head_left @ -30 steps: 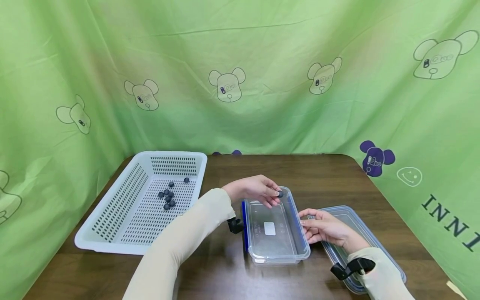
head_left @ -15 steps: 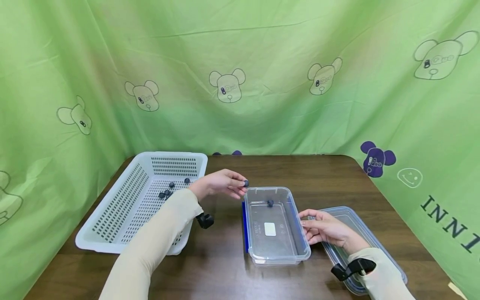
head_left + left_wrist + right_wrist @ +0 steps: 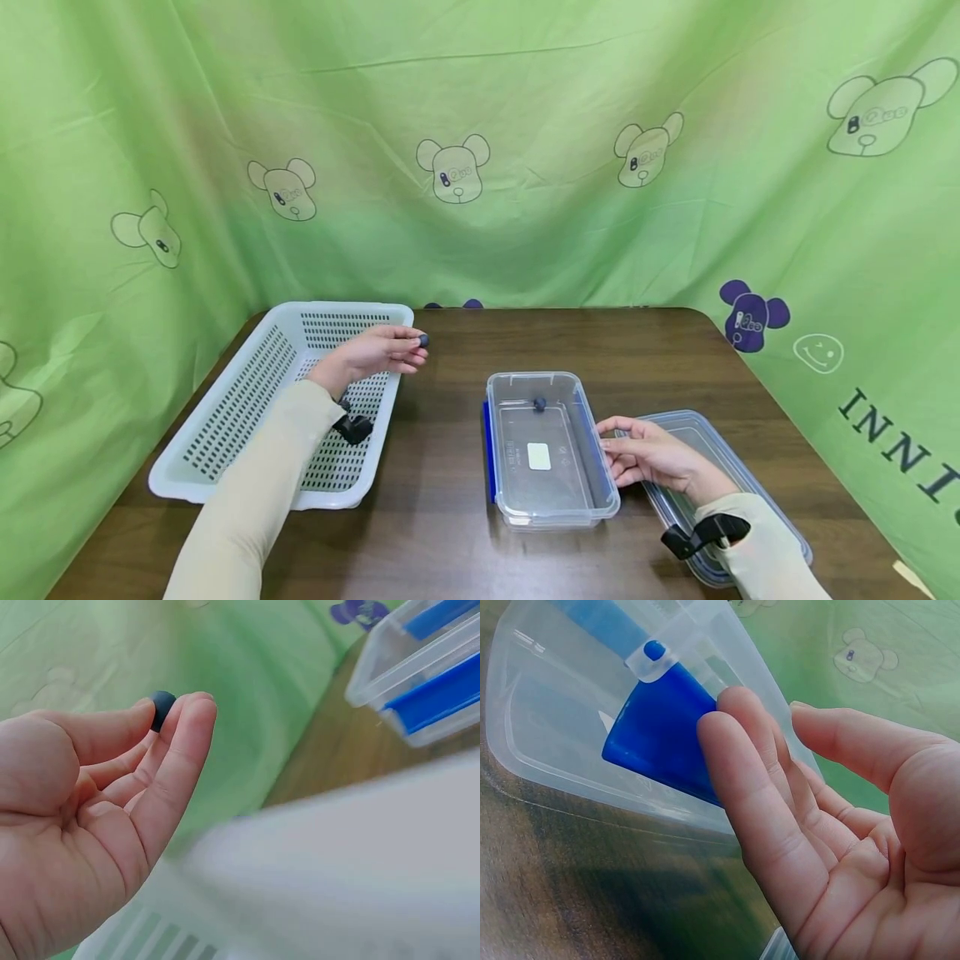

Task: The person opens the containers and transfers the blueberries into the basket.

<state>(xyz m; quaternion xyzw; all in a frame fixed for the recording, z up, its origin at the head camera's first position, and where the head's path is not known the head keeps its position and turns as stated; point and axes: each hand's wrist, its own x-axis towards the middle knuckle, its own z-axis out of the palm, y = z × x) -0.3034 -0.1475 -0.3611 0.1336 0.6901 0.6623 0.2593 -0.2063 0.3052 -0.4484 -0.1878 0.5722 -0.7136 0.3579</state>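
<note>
My left hand (image 3: 378,350) pinches a dark blue blueberry (image 3: 161,710) between thumb and fingertips, above the right rim of the white slotted basket (image 3: 176,479). Another blueberry (image 3: 539,404) lies near the far end of the clear plastic container (image 3: 558,492). My right hand (image 3: 656,454) is at the container's right side, its fingertips against the wall by the blue latch (image 3: 664,735). Those fingers are lightly bent with the thumb apart, gripping nothing. My left forearm and hand hide most of the basket's floor; a dark berry (image 3: 345,406) shows beside the wrist strap.
A clear lid (image 3: 765,508) lies on the brown wooden table (image 3: 442,500) to the right, partly under my right wrist. Another blue latch (image 3: 490,454) hangs along the container's left side. Green printed cloth (image 3: 525,242) surrounds the table's back and sides.
My left hand has moved left from above the container to the basket's right rim, carrying the blueberry. The berry in the container came into view as it left. My right hand stays still.
</note>
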